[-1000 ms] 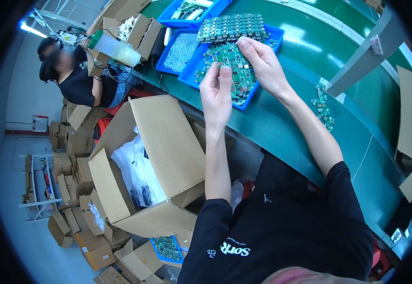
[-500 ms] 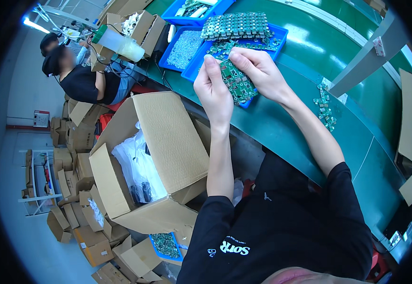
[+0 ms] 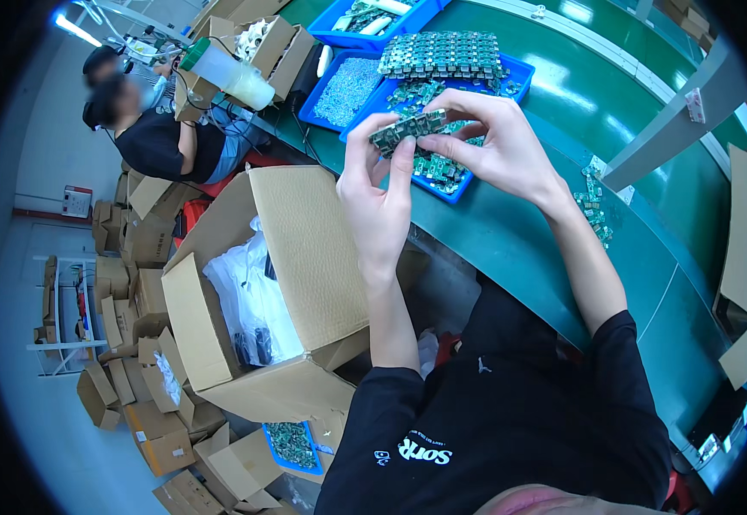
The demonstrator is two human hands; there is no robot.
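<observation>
Between my two hands is a green circuit board panel (image 3: 408, 130), tilted so that it shows as a narrow strip. My left hand (image 3: 378, 167) pinches its left end with thumb and fingers. On its right end my right hand (image 3: 493, 142) is closed, thumb below and fingers above. Under and behind the hands stands a blue tray (image 3: 523, 77) of small green boards (image 3: 442, 172). A stack of circuit board panels (image 3: 442, 55) lies across the back of that tray. My right palm hides part of the tray.
Left of it are a blue tray of small clear parts (image 3: 347, 90) and another blue tray (image 3: 330, 36). Loose boards (image 3: 595, 210) lie on the green table (image 3: 553, 275) by a grey post (image 3: 674, 112). A large open carton (image 3: 313, 249) stands left; two people (image 3: 159, 142) sit beyond.
The panel has turned from facing me broadly to nearly edge-on. My hands have shifted, fingers now spread along its ends, and small boards in the tray below have come into view.
</observation>
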